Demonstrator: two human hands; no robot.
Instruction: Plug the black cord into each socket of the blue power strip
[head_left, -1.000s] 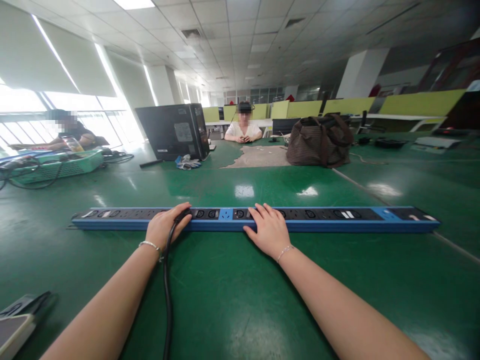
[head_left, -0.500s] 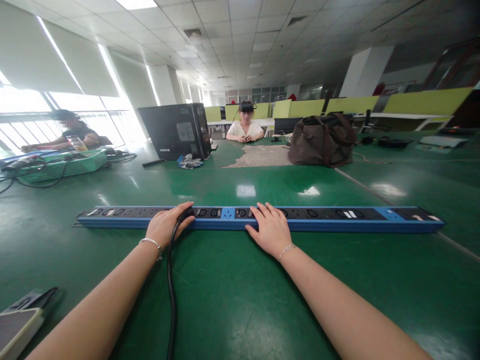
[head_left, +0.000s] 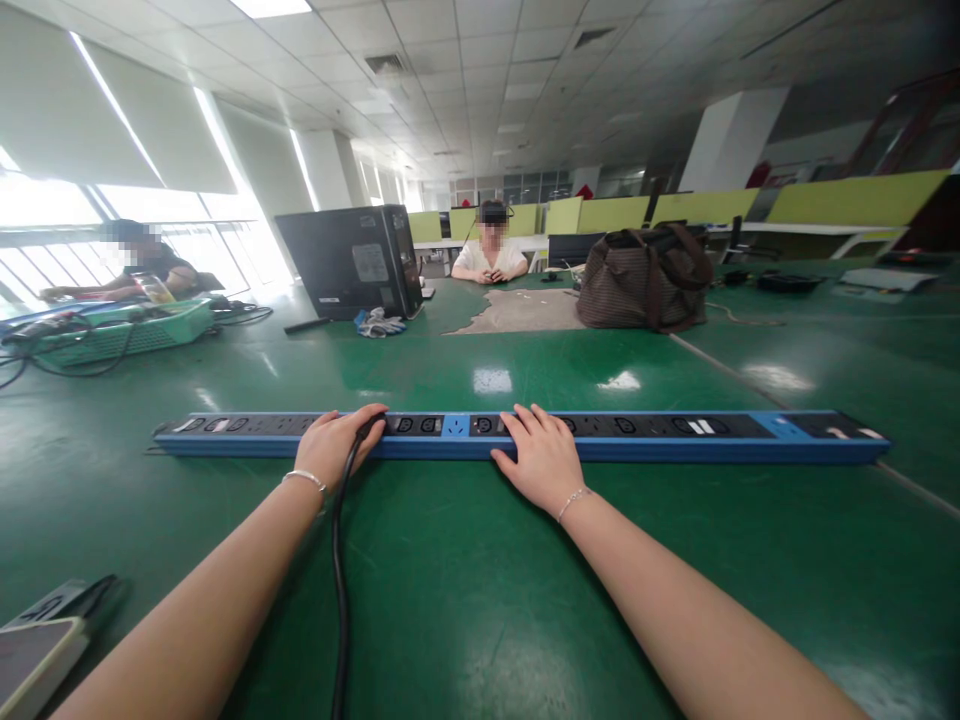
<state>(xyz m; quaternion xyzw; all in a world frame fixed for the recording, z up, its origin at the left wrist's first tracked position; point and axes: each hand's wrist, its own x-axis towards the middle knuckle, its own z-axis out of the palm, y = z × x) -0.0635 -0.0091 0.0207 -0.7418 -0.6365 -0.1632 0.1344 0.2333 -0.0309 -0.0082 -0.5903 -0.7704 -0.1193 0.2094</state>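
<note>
A long blue power strip (head_left: 675, 450) with a black socket face lies crosswise on the green table (head_left: 450, 600). My left hand (head_left: 335, 447) is closed around the plug end of a black cable (head_left: 341, 580), at the strip's sockets left of the middle. The fingers mostly cover the plug, so how far it sits in a socket is hidden. From there the cable hangs toward me and leaves the view at the bottom. Right of the middle blue socket, my right hand (head_left: 544, 455) rests on the strip with its fingers spread.
Beyond the strip are a black computer case (head_left: 352, 262), gloves (head_left: 379, 323) and a brown bag (head_left: 641, 280). A green basket (head_left: 127, 335) with cables is at the left. Two people (head_left: 491, 255) sit farther back. A pale-edged object (head_left: 45, 650) lies near left.
My left hand has shifted slightly and turned at the plug, its thumb now tucked closer in. My right hand has stayed in place on the strip.
</note>
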